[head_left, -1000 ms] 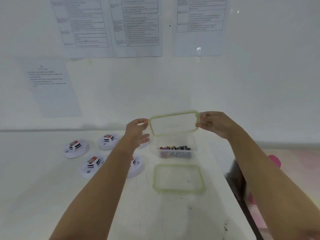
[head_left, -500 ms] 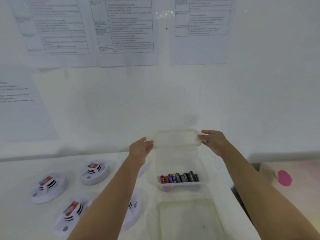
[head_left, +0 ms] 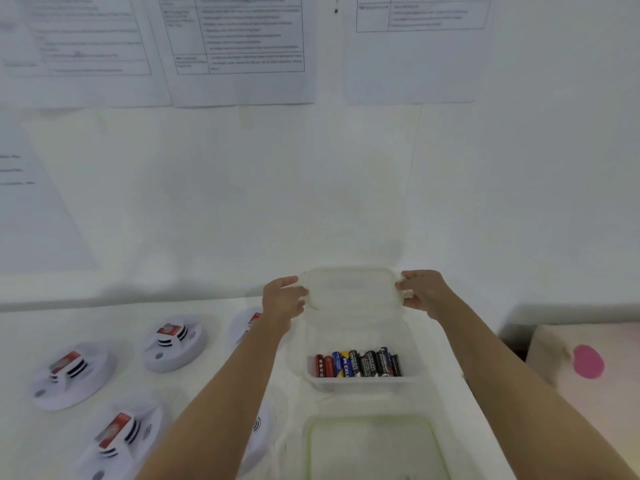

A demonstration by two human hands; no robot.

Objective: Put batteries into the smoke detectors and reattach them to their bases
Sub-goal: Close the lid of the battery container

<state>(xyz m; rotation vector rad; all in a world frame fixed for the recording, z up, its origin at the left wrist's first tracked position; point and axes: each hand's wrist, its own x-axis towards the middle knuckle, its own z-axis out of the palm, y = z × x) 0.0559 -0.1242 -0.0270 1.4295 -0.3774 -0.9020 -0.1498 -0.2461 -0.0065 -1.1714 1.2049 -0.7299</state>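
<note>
A white wall [head_left: 242, 202] is filling the upper two thirds of the frame, with printed sheets [head_left: 239, 46] hanging along its top edge. A white table [head_left: 20, 327] is running across the lower third. Two bare forearms are reaching up from the bottom edge toward the centre. A green-rimmed lid [head_left: 374, 452] is lying flat at the bottom centre. Just above it a clear container [head_left: 360, 384] is sitting on the table, between the two forearms. Above the container, against the wall, a clear lid [head_left: 351, 289] is being held in the air. The left hand [head_left: 282, 301] is pinching its left end with curled fingers, and the right hand [head_left: 420, 292] is gripping its right end the same way. The smoke detectors [head_left: 175, 341] are lying on the table at lower left, below and left of the left hand, two of them partly hidden behind the left forearm. The batteries [head_left: 358, 363] are standing in a row inside the container, below both hands and apart from them. A pink round patch [head_left: 588, 361] is showing at the right edge.
</note>
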